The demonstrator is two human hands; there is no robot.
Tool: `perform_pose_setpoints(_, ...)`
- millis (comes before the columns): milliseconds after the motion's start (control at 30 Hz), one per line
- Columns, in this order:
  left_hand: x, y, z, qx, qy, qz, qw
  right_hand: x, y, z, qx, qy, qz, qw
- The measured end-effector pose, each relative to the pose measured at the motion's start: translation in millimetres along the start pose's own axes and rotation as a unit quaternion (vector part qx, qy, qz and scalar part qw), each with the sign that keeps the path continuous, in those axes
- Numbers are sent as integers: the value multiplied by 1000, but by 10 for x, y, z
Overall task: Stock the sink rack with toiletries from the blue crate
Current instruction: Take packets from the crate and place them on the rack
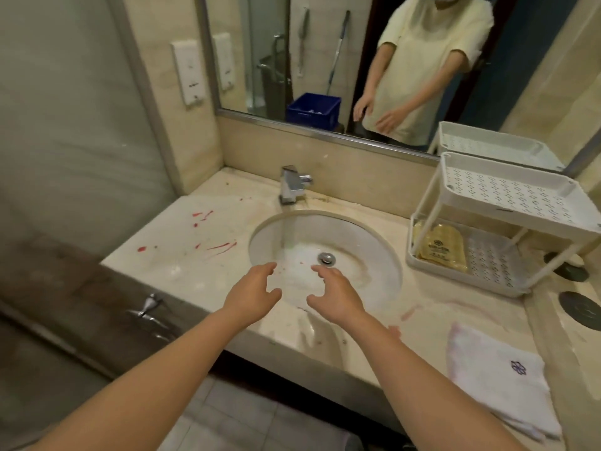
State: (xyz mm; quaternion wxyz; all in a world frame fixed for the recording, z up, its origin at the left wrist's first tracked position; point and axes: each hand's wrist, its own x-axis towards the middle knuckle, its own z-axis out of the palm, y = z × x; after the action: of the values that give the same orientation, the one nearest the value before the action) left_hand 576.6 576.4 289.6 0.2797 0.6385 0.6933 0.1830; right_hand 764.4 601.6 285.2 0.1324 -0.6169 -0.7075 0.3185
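head cam, single view | wide-angle, above near edge of surface (182, 255) | faces forward and down onto sink (364, 242) | close | mirror (260, 43) far, rack (507, 190) far right

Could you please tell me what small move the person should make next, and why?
Probably turn to the blue crate, seen only in the mirror behind the person, and take another toiletry. The left hand and right hand hover open over the sink holding nothing, and the rack shows only a gold packet on its lower tier.
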Motion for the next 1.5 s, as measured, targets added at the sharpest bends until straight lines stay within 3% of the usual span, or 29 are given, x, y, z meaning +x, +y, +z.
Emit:
perform_pose_setpoints(333,-474,-676,-379,-44,82,-126,988,214,-746,544,-32,-93,-126,987)
perform_pose_setpoints(600,-900,-937,-482,-89,177,-228,953,306,-1225,812,-80,-183,-250,947)
perform_pose_setpoints(1000,-1819,-947,-286,-99,297,-412,856,41,-1672,1259,-136,-307,-411,848)
perform_pose_setpoints(1500,-3237,-971,-24,-125,388,-552,728,-1056,-2126,2056,-138,-413,-530,727)
